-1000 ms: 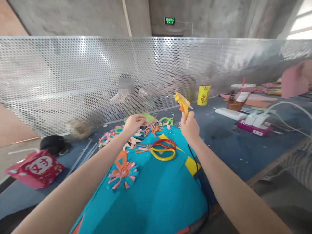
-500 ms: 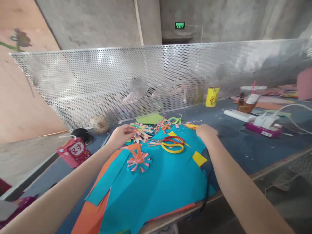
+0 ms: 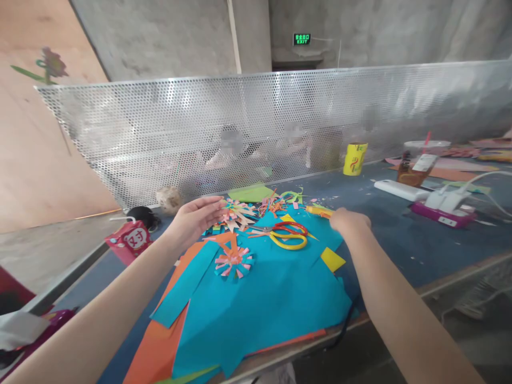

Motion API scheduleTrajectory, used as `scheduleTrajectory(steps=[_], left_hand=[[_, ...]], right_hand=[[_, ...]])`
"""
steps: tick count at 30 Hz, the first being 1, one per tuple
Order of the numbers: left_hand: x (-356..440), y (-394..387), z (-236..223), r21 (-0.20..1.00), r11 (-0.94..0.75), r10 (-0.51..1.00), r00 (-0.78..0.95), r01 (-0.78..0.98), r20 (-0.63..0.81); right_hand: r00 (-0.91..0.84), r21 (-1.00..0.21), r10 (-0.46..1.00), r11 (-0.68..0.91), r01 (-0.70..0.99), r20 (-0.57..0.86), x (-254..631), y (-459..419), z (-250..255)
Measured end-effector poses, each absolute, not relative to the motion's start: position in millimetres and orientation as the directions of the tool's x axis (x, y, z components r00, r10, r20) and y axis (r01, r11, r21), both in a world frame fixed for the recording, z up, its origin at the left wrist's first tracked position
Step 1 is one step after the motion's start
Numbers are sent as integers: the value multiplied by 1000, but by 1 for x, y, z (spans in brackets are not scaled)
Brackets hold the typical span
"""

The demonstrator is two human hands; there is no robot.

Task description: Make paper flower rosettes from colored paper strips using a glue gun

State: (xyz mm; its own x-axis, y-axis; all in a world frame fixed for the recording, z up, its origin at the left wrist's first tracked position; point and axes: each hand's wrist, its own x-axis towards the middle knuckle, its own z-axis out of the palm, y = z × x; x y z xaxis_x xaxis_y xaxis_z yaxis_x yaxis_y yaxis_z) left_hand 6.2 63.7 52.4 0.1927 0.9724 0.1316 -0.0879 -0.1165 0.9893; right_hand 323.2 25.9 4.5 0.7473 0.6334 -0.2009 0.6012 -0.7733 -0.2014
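Observation:
My left hand (image 3: 201, 217) reaches over a cluster of fringed paper flowers (image 3: 243, 212), its fingers stretched out beside a small pink and orange one. A yellow glue gun (image 3: 319, 212) is in my closed right hand (image 3: 349, 222), its tip pointing left towards the flowers. Between my hands, red-and-yellow-handled scissors (image 3: 288, 236) lie on large blue paper (image 3: 272, 304). A finished-looking pink, orange and blue paper flower (image 3: 234, 261) rests on that paper, nearer to me. A small yellow paper piece (image 3: 333, 260) sits to the right.
Orange paper (image 3: 158, 346) lies under the blue sheets. A red drink carton (image 3: 130, 240) stands left. At right are a purple power strip (image 3: 442, 215), a white bar-shaped object (image 3: 400, 190), a drink cup (image 3: 416, 168) and a yellow-labelled container (image 3: 354, 159). A perforated metal screen (image 3: 192, 128) borders the table.
The view has shifted slightly, so things sit further right. My left hand's fingers have straightened at the flowers. More of the yellow glue gun shows in my right hand.

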Motion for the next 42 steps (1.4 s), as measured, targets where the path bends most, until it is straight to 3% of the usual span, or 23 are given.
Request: scheduleTrajectory(steps=[3,6,9,12,14,16,20,22,24,25,27,30,32,35,38,42], left_hand=[[3,57,66,973,-131,964,207,-190,170],[0,50,72,947,-199,950,187,-252,250],[0,41,69,952,-205,944,210,-227,254],[6,30,63,970,-149,936,290,-190,200],[9,24,61,967,-141,936,291,-210,200],[10,23,59,948,-179,946,218,-263,239],[5,30,47,921,-289,948,59,-262,314],[4,32,32,943,-314,944,70,-114,323],[8,29,14,942,-332,931,176,51,319],[12,26,6,947,-310,927,250,88,280],[23,16,-9,966,-248,866,464,76,186],[36,1,-18,986,-156,770,618,-55,156],[38,-3,-16,993,-19,737,670,-117,93],[29,2,-8,961,130,809,586,-246,41],[15,16,-2,895,98,932,356,-435,71],[6,25,-3,891,-4,972,208,-455,111]], right_hand=[[738,-234,658,-749,620,-150,325,28,3],[668,-297,744,-638,711,-1,319,29,8],[460,-336,856,-373,865,235,294,28,13],[121,-319,898,23,947,423,256,20,12],[-209,-331,842,407,851,498,233,11,7],[-437,-380,796,590,713,419,220,0,4],[-608,-596,762,600,533,223,217,-18,4],[-674,-757,700,568,322,239,217,-24,9],[-709,-827,616,556,83,343,213,-29,15],[-702,-811,586,584,20,404,209,-32,19],[-670,-698,545,714,55,504,200,-36,25],[-624,-459,567,818,347,539,192,-33,27],[-566,-406,654,756,513,502,195,-26,23],[-531,-431,776,631,645,342,206,-15,12],[-554,-349,817,572,742,163,211,-14,6],[-602,-180,783,622,762,156,194,-32,9]])
